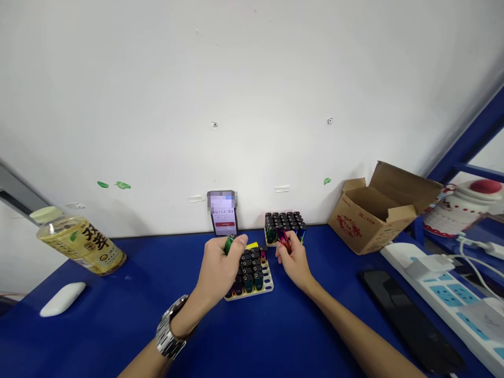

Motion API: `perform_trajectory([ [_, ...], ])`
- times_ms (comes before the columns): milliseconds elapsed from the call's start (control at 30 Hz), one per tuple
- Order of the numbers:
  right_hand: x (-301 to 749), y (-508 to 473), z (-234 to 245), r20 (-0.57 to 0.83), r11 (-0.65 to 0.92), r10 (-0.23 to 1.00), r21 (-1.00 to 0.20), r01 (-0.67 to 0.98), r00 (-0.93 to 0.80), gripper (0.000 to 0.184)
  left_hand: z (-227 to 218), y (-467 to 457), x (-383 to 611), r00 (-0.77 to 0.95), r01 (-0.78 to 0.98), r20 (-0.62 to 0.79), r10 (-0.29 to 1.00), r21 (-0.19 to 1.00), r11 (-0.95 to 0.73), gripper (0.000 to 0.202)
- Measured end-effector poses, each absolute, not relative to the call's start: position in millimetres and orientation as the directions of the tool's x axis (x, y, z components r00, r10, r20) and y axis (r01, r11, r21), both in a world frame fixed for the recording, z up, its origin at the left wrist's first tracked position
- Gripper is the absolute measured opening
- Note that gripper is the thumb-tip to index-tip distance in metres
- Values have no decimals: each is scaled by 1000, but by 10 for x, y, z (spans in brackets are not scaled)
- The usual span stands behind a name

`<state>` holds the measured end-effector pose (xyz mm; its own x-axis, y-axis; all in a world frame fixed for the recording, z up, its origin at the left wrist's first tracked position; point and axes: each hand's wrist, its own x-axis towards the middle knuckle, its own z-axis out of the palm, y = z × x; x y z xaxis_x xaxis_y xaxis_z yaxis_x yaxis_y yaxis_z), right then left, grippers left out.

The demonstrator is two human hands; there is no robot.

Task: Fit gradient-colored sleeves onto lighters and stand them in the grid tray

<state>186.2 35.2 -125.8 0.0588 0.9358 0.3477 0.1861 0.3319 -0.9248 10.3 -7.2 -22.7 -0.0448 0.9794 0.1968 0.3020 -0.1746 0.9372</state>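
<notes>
My left hand [220, 265] is closed around a green lighter [229, 243], its top end showing above the fingers. Below and beside that hand sits a white tray [252, 295] of dark-capped lighters, with bare oval slots along its right side. My left hand hides part of this tray. In my right hand [294, 260] a shiny red lighter [282, 239] is gripped, tilted, in front of a second tray [271, 243]. Upright lighters [285, 218] with black tops fill much of that second tray, and my fingers cover its front.
A lit phone [223, 212] leans on the wall behind. At right are an open cardboard box [360, 220], a dark phone [409, 317] and a power strip [444, 291] with cables. At left stand a tilted drink bottle [84, 244] and a white mouse-shaped object [63, 299].
</notes>
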Motion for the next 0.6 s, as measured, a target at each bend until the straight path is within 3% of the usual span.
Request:
perform_trajectory([
  [400,1860,344,-1240,331,331,943,-944,19,44,3,-211,-67,115,-69,437,180,981,890,-132,41],
  [600,1894,344,-1269,313,312,950,-949,-35,-7,19,-206,-73,148,-103,392,164,981,913,-111,40],
])
